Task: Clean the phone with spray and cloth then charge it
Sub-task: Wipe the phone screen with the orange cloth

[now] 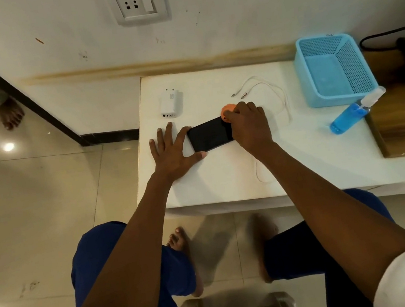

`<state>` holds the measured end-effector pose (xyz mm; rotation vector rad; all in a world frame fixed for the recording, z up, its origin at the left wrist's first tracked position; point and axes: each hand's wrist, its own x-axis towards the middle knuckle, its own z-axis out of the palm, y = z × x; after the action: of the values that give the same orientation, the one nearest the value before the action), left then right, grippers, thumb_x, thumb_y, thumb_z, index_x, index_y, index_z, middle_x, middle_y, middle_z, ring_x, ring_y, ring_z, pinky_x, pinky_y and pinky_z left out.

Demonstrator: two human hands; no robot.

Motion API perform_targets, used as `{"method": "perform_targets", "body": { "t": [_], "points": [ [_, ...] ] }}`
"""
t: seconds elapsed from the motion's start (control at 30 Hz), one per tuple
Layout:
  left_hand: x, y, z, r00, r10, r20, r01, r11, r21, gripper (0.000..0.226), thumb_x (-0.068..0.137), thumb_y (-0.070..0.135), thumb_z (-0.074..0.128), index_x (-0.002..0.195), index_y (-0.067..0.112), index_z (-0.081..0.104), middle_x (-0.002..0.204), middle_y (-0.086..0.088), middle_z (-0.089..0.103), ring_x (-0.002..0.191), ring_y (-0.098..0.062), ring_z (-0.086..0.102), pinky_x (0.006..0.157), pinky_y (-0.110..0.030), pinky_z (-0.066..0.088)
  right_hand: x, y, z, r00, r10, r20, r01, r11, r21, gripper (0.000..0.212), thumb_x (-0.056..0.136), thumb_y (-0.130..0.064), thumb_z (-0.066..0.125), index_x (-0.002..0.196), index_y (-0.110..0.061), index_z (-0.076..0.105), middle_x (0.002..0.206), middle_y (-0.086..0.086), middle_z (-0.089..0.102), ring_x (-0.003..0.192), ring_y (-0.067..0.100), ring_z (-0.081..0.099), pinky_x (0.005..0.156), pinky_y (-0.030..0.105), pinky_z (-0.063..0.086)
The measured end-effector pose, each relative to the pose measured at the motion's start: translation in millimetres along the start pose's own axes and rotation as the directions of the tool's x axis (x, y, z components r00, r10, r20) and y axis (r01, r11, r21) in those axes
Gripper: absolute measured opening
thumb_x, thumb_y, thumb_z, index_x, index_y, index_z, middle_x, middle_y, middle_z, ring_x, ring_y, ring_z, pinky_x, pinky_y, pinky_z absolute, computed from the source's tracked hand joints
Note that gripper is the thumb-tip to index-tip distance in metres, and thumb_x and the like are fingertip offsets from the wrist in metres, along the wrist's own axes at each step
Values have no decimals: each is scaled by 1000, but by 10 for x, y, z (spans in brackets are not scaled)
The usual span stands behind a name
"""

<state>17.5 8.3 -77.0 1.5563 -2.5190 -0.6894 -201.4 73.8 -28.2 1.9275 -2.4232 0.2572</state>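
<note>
You had the phone (209, 134) lying dark-face up at the centre of the frame, on the white table (226, 176), and you were at the wiping step. Your left hand (173, 153) lay flat with fingers spread wide, index finger and thumb bracketing the phone's left end to keep it from sliding. Your right hand (247, 125) was bunched around the orange cloth (227, 110), of which only a small fold showed above the phone's upper right corner; the fingers were curled on it and pressing down.

To do this step well, you needed that left hand firm as a stop, since a slick phone on a smooth top will probably skate under a sideways rub. Long strokes from the right end toward the braced left end would likely serve better than scrubbing in one corner. A broader, flatter pad of cloth would cover more glass per pass.

The blue spray bottle (350, 116) lay tipped on its side at the right, just below the blue basket (333, 69). The white charger (171, 103) sat above your left hand, and the white cable (270, 91) looped above and to the right of the phone, partly under your right arm, with the wall socket (134, 1) at the top of the frame, all waiting for the charging part.
</note>
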Motion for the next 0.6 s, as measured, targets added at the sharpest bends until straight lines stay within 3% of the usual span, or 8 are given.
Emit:
{"method": "perform_targets", "body": {
  "t": [0.2, 0.4, 0.47, 0.6],
  "points": [
    [2, 4, 24, 1000, -4, -21, 3, 999, -33, 87, 77, 77, 57, 150, 41, 25, 166, -5, -1, 152, -31, -10, 117, -54, -10, -68, -444, 75, 983, -183, 8, 182, 980, 75, 24, 85, -9, 64, 108, -12, 70, 98, 17, 63, 87, 38, 59, 76, 43, 43],
    [4, 19, 32, 999, -10, -43, 8, 999, -44, 88, 77, 75, 59, 150, 37, 27, 166, -4, 2, 152, -31, -7, 118, -54, -8, -122, -486, 88, 951, -308, -10, 308, 951, 12, 35, 84, -14, 67, 119, -21, 68, 105, 12, 65, 93, 34, 60, 80, 45, 45],
    [3, 14, 27, 999, -3, -37, 2, 999, -48, 88, 78, 74, 60, 150, 38, 27, 166, -5, 1, 152, -32, -8, 118, -54, -9, -96, -364, 50, 954, -298, -37, 297, 955, -15, 34, 83, -13, 67, 115, -21, 69, 101, 11, 65, 89, 34, 61, 79, 44, 44],
    [6, 5, 11, 1000, -6, -21, 5, 998, -57, 86, 78, 74, 60, 149, 39, 28, 166, -5, 0, 152, -31, -11, 117, -53, -11, -79, -18, -8, 993, -104, -64, 99, 992, -80, 30, 89, -16, 55, 116, -22, 67, 103, 13, 62, 94, 36, 57, 84, 45, 40]
  ]
}}
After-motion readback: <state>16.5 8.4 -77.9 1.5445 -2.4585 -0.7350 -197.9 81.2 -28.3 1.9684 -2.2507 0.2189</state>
